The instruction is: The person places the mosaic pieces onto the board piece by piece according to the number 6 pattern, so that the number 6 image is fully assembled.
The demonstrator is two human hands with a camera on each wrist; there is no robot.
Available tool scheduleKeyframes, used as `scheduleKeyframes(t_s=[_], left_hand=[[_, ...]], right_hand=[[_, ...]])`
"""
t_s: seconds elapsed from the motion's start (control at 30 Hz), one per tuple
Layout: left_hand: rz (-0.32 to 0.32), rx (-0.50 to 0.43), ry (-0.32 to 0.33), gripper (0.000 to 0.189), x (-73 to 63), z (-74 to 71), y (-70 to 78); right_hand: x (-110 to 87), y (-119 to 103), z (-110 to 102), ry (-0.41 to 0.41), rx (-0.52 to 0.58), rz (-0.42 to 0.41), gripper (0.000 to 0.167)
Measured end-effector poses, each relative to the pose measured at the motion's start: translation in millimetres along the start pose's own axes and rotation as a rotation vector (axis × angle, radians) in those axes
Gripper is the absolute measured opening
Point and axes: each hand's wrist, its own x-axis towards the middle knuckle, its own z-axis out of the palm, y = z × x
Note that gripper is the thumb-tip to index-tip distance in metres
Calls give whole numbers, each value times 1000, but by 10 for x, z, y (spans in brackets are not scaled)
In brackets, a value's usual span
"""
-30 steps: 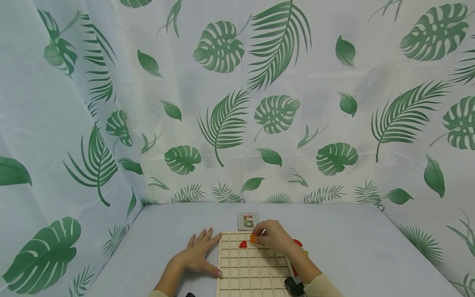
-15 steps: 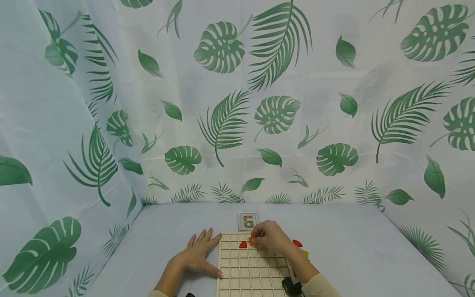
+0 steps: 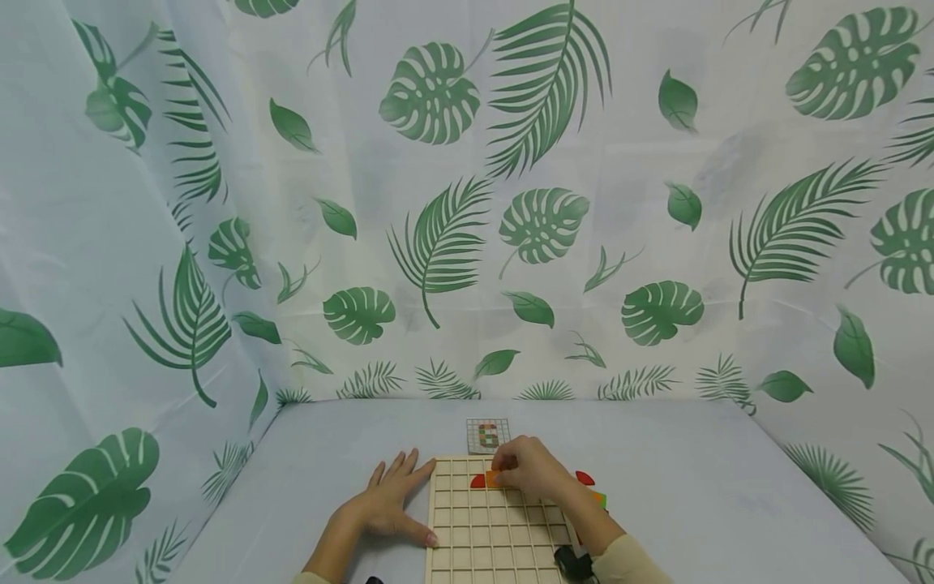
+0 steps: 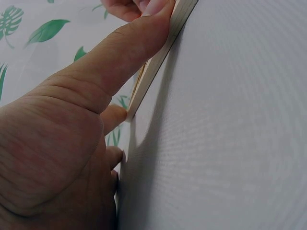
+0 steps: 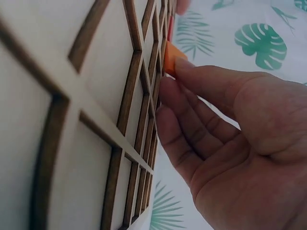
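Behind the right fingers (image 3: 503, 459), an orange block (image 3: 491, 479) partly hides.

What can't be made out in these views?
- Orange block: head view, partly covered by the right hand.
- Loose pieces: head view, right forearm hides part; count unclear.
- Grid board: head view, near end cut by the bottom edge.
- Card: head view, printed cells too small.
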Motion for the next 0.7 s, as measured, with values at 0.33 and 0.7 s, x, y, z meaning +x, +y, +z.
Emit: scheduleKeyframes(t_s=[0.33,0.7], left_hand=[[-4,2,1,125,-3,26,20],[-2,23,13,125,8,25,4]], right_hand=[[-10,-65,21,-10,-91,-12,7],[-7,-102,19,-8,-176,-56,12]])
